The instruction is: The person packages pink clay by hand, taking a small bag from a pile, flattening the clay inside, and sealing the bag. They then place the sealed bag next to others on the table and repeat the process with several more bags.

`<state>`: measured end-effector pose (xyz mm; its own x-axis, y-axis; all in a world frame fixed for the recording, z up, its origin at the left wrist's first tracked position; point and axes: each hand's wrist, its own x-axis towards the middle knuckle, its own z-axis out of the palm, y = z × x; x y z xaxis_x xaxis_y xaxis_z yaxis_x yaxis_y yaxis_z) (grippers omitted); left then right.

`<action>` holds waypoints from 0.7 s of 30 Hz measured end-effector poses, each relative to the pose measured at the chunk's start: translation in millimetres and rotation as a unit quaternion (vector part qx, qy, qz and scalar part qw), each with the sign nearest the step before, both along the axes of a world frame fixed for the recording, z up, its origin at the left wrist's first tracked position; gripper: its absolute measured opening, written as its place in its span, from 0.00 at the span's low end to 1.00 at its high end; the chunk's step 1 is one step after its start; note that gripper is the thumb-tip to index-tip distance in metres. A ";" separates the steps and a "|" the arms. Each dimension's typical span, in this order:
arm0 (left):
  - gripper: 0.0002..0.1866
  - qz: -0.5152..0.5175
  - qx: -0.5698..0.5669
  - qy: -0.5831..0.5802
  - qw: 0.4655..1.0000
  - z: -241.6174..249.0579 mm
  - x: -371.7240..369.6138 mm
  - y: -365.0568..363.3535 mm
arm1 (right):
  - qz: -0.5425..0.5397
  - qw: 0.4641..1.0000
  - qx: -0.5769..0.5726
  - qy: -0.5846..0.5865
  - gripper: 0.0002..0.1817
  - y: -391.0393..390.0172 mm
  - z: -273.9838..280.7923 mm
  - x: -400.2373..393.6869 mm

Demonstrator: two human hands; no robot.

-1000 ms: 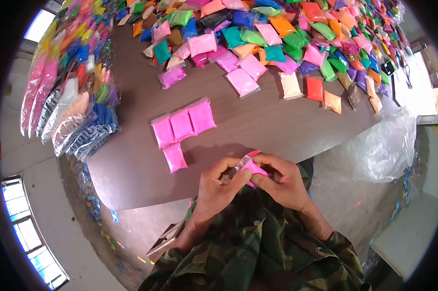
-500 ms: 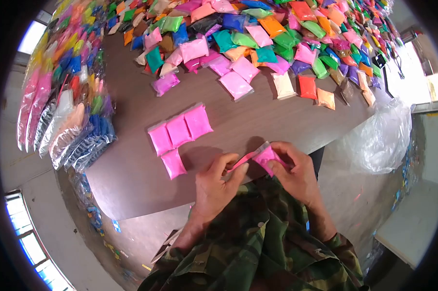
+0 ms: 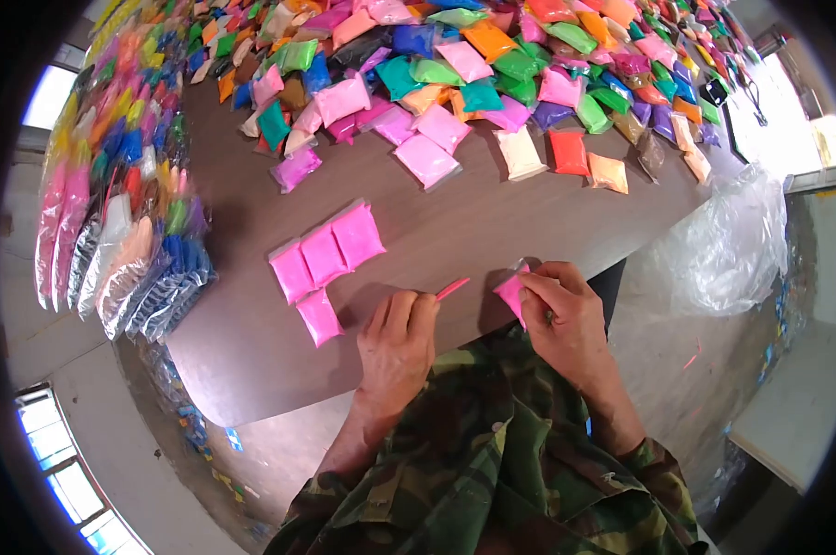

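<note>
My left hand (image 3: 397, 342) is closed around a thin pink-red stick (image 3: 452, 289), whose end sticks out past the knuckles. Between the fingers of my right hand (image 3: 563, 314) is a small pink packet (image 3: 511, 293), held near the table's front edge. To the left on the table, three bright pink packets (image 3: 324, 254) lie side by side in a slanted row. One more pink packet (image 3: 320, 317) lies against the row's lower left side.
A large heap of colourful packets (image 3: 427, 159) covers the back of the brown table (image 3: 252, 370). Filled clear bags (image 3: 127, 250) stand along the left edge. Crumpled clear plastic (image 3: 728, 245) hangs at the right edge.
My hands have moved apart. My left hand has shifted left and turned knuckles up with the stick, away from the packet. My right hand still holds the packet, now turned more upright.
</note>
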<state>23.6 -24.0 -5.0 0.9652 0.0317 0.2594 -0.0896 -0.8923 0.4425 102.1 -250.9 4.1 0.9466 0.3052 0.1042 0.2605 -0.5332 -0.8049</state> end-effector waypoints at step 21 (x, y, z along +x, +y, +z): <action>0.07 0.126 -0.202 0.056 0.970 -6.7 1.6 4.3 | -0.045 0.986 0.121 0.106 0.12 -29.4 6.7 22.8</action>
<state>25.2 -19.6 -11.7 0.9352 0.3468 0.0714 0.1763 -0.6310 0.7554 124.9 -280.3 10.8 0.9769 0.2099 -0.0404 0.0324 -0.3320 -0.9427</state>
